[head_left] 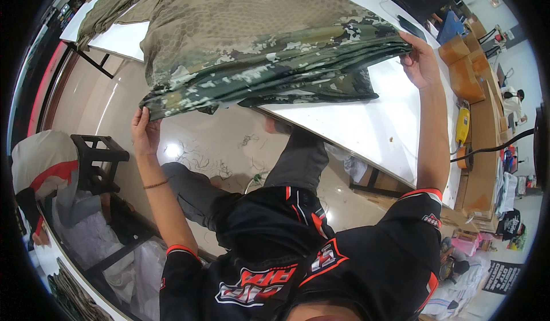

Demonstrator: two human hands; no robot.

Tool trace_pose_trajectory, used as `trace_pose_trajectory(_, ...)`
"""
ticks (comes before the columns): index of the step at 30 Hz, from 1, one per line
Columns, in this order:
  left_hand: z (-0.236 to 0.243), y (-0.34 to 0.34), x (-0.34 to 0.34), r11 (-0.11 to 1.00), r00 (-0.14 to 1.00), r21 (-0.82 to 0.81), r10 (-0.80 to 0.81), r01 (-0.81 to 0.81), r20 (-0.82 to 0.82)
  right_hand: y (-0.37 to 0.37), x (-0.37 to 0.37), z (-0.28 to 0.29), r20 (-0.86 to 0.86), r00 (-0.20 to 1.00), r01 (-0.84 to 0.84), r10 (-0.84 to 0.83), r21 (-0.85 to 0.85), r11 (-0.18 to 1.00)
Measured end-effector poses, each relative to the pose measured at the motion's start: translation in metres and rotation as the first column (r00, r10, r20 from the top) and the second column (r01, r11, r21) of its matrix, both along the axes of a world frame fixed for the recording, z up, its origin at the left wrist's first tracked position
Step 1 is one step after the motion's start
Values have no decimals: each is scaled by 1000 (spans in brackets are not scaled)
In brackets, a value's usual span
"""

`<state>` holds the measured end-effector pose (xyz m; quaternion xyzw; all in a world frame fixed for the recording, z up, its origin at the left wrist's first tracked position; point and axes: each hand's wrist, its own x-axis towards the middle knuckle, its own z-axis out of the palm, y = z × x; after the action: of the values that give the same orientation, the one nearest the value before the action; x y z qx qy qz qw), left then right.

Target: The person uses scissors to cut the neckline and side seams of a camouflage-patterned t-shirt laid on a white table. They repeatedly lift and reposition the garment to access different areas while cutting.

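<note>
A tan and green camouflage shirt (pixel 246 40) lies over the white table (pixel 366 129), its lower edge stretched between my two hands. My left hand (pixel 145 130) pinches the hem's left corner, out past the table's edge and above the floor. At the other end, my right hand (pixel 421 63) grips the hem's right corner over the tabletop. The cloth between them is pulled into long folds. Part of the shirt's green underside hangs below the stretched hem. The sleeves spread toward the far left, and the far end is cut off by the picture's rim.
Cardboard boxes (pixel 481 126) line the table's right side, with a yellow tool (pixel 463 125) beside them. A black stool (pixel 98 157) stands at left, near a person in a grey and red top (pixel 43 166). Thread scraps (pixel 200 159) litter the floor. A dark phone-like object (pixel 411 27) lies beyond my right hand.
</note>
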<state>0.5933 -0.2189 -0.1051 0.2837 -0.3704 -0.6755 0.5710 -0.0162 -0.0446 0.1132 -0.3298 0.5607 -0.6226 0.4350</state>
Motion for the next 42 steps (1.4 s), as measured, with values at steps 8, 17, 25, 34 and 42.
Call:
trace_pose_trajectory(8,-29,4,1,970,936,226,-156,85,317,20,28,-45,-544,770,82,332,601,795)
trace_pose_trajectory(17,-75,-9,-29,960,956,36,-272,277,-115,24,45,-52,-621,628,-57,468,564,824)
trace_pose_trajectory(25,-107,3,-72,963,920,9,-255,270,-298,21,30,-40,-272,907,-194,322,409,892)
trace_pose_trajectory(34,-84,14,-9,922,930,150,-366,358,27,20,20,-7,-33,997,-66,71,132,989)
trace_pose_trajectory(42,-62,68,-34,840,887,285,-441,462,-137,-10,36,17,-8,997,74,-75,-90,993)
